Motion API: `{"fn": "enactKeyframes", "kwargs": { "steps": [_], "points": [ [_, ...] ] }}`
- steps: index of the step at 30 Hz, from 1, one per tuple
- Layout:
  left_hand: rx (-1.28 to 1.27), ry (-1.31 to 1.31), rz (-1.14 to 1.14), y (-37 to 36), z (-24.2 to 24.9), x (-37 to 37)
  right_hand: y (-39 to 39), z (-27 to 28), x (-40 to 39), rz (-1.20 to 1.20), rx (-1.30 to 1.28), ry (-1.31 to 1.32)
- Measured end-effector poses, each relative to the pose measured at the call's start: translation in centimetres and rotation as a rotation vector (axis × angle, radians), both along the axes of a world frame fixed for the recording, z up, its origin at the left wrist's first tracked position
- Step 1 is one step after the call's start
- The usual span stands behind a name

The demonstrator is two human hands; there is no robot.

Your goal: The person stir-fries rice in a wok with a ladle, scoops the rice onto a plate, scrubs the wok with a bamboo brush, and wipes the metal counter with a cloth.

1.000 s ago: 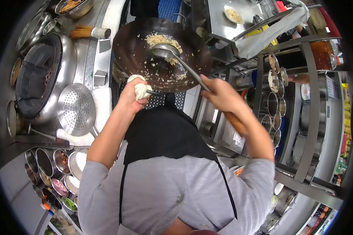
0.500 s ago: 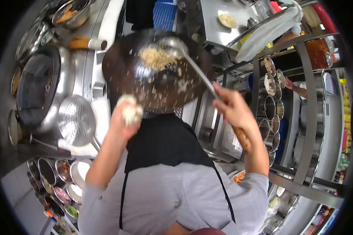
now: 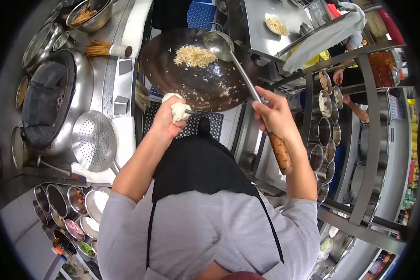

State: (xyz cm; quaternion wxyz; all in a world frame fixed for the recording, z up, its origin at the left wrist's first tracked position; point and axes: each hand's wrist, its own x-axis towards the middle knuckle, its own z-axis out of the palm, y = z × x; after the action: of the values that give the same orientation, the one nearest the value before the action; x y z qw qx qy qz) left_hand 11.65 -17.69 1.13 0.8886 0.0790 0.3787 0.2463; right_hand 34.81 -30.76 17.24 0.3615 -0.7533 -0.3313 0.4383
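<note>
My left hand (image 3: pixel 168 119) is closed around a white cloth (image 3: pixel 179 111), bunched at the near rim of a dark wok (image 3: pixel 172 84); a short dark rod pokes out of the cloth. Fried rice (image 3: pixel 194 56) lies heaped in the upper part of the wok, and loose grains are scattered over its lower right side. My right hand (image 3: pixel 276 112) grips the metal shaft of a ladle (image 3: pixel 240 70), whose brown wooden handle runs back under my wrist. The ladle's bowl rests over the far right of the wok, beside the rice.
On the left are a second wok (image 3: pixel 49 100) on a steel ring, a perforated skimmer (image 3: pixel 94 140) and a bamboo brush (image 3: pixel 102 49). A plate of rice (image 3: pixel 276 24) stands on the steel counter at upper right. Steel containers (image 3: pixel 321 130) line the right rack, with another person's arm (image 3: pixel 357 109) beyond.
The wok has moved up and right, away from the stove side. Rice that was smeared in motion now lies in a heap. Both hands keep their hold.
</note>
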Motion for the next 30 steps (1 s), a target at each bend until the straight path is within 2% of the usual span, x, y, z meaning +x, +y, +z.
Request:
{"fn": "enactKeyframes", "kwargs": {
  "steps": [1,5,7,8,10,12,14,15,16,18,20,22,24,25,26,29,30],
  "points": [
    [0.005,-0.034,-0.052,0.2,-0.3,-0.5,-0.4,0.2,0.0,-0.051,-0.010,0.032],
    [0.323,0.310,0.085,-3.4,0.7,-1.1,-1.2,0.9,0.9,-0.208,0.056,0.127],
    [0.474,0.374,0.094,-5.4,1.2,-2.2,0.6,-1.5,1.8,-0.208,0.051,0.200],
    [0.508,0.315,0.101,-5.5,1.6,-2.1,1.9,-3.1,2.1,-0.209,0.048,0.234],
    [0.533,0.427,0.086,-4.0,-1.6,-0.6,4.8,-6.5,0.7,-0.140,0.007,0.409],
    [0.458,0.428,0.024,-1.0,-2.7,0.9,7.2,-12.0,0.1,-0.180,0.078,0.642],
    [0.291,0.282,-0.075,1.2,-3.8,-0.4,5.9,-16.4,0.5,-0.200,0.072,1.188],
    [0.170,0.243,-0.070,1.1,-3.0,-0.9,4.9,-17.2,0.9,-0.217,0.062,1.456],
    [0.145,0.276,-0.088,0.5,-2.1,-1.8,3.3,-16.6,0.8,-0.141,0.073,1.547],
    [0.078,0.231,-0.077,0.6,-4.0,-1.9,1.4,-15.5,0.4,-0.146,0.077,1.686],
    [-0.064,0.215,-0.160,2.6,-9.3,-0.3,2.3,-15.8,0.1,-0.206,0.044,1.638],
    [-0.062,0.222,-0.193,0.7,-7.9,1.3,2.3,-14.2,0.5,-0.162,0.071,1.587],
    [-0.147,0.080,-0.243,-0.8,-6.1,-0.7,-0.9,-11.5,0.8,-0.190,0.085,1.500],
    [-0.208,0.140,-0.211,-0.3,-4.5,-1.2,-1.6,-10.6,1.3,-0.188,0.095,1.524],
    [-0.230,0.147,-0.111,0.6,-4.7,-1.1,-1.7,-10.6,2.0,-0.237,0.087,1.351],
    [-0.080,0.125,-0.183,1.0,-4.2,-0.3,-0.9,-9.8,3.8,-0.338,-0.010,1.127],
    [-0.023,0.174,-0.142,0.2,-3.7,-0.4,-1.0,-7.7,3.6,-0.390,-0.051,1.024]
  ]
}}
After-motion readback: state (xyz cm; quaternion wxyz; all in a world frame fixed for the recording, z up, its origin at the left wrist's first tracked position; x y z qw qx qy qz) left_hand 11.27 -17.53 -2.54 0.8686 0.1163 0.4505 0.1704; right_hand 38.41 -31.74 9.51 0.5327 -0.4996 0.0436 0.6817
